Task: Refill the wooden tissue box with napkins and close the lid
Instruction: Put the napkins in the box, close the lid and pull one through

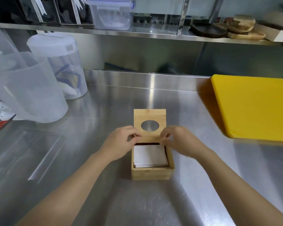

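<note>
I can't see the hinge side of the box (152, 173): both hands cover the lid's (149, 123) lower corners, the left hand (119, 144) on one, the right hand (180, 142) on the other. Whether their fingers (134, 135) pinch the lid or only touch it, I cannot tell; the right fingertips are blurred. The napkins' (149, 154) far edge sits in shadow under the lid. The yellow board (255, 108) at the tabletop's (104, 111) right edge runs out of frame. The jug (28, 88) at the left edge is cut off too.
</note>
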### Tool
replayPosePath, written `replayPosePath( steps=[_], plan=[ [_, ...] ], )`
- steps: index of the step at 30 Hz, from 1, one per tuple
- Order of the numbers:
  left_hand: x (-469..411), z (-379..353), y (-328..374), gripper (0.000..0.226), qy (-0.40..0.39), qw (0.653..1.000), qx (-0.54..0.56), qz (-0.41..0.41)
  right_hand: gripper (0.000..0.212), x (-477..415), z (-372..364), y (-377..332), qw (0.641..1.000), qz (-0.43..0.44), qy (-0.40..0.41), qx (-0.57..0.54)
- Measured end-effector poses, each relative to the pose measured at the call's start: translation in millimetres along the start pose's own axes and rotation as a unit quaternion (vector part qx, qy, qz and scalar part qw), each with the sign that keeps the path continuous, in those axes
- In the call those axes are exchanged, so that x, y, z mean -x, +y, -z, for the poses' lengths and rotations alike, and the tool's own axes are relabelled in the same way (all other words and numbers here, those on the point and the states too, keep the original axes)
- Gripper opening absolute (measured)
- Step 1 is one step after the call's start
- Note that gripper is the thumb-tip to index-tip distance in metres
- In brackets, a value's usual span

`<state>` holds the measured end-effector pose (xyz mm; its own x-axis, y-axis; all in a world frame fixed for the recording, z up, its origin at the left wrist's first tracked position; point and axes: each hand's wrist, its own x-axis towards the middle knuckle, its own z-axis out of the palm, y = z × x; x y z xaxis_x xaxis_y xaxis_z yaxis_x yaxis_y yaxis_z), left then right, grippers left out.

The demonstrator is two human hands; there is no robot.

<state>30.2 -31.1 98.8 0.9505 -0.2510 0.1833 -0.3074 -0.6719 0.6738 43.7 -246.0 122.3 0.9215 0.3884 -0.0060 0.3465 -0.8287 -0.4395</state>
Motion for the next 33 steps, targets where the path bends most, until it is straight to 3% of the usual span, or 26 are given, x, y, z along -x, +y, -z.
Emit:
replayPosePath(
  steps=[2,5,9,12,22,25,28,30,33],
  plan=[
    [-1,-2,-4,0.009,0.081,0.995,0.043,0.045,0.014,-6,5,7,0.989,-0.070,0.054,-0.122],
    [-7,-8,-9,0.019,0.141,0.970,0.127,0.152,0.031,-15,-1,19,0.946,-0.162,0.058,-0.275],
    [-12,-15,-13,0.051,0.070,0.930,0.256,0.253,0.039,-18,-11,33,0.883,-0.212,0.012,-0.420],
    [-12,-18,-14,0.039,0.031,0.926,0.284,0.247,0.029,-20,-17,33,0.873,-0.206,-0.012,-0.443],
    [-16,-24,-9,0.032,0.040,0.930,0.291,0.220,0.022,-15,-22,32,0.898,-0.129,0.007,-0.421],
    [-10,-30,-9,0.020,0.067,0.934,0.287,0.203,0.019,-12,-27,34,0.900,-0.124,0.009,-0.419],
    [-4,-34,-14,0.025,0.087,0.908,0.333,0.238,0.035,-12,-30,35,0.889,-0.137,0.012,-0.437],
    [-2,-33,-16,0.026,0.058,0.889,0.369,0.263,0.039,-12,-30,35,0.881,-0.149,0.006,-0.448],
    [-1,-26,-17,0.021,0.015,0.818,0.502,0.280,0.029,-12,-25,32,0.843,-0.190,0.001,-0.504]
  ],
)
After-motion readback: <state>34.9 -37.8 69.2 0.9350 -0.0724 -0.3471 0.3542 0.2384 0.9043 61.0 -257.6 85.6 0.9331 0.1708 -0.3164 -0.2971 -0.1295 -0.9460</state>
